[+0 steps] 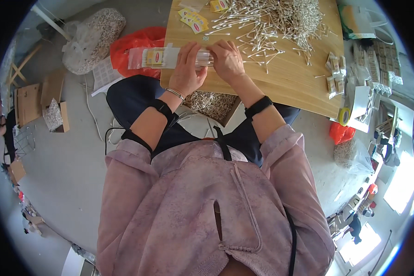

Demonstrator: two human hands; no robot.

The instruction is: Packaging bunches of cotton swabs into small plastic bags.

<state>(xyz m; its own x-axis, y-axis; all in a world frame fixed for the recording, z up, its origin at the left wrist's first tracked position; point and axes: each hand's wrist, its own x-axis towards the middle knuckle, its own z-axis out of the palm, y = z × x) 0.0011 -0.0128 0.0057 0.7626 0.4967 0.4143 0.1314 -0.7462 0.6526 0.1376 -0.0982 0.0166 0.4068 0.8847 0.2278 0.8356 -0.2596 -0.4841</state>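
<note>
pink hoodie (193,198), swab packet (154,57) leftward from under left grip (187,69)

Worktop (299,89): swab heap (285,20), far side; cards (194,20), left of heap; small packs (334,76), right edge; tape roll (344,116), by near right corner. Sachet (168,58): across left edge, left hand (188,69) over it. Box (233,112): below near edge, swabs (210,103) inside. Floor (78,175), left: carton (63,118).
</note>
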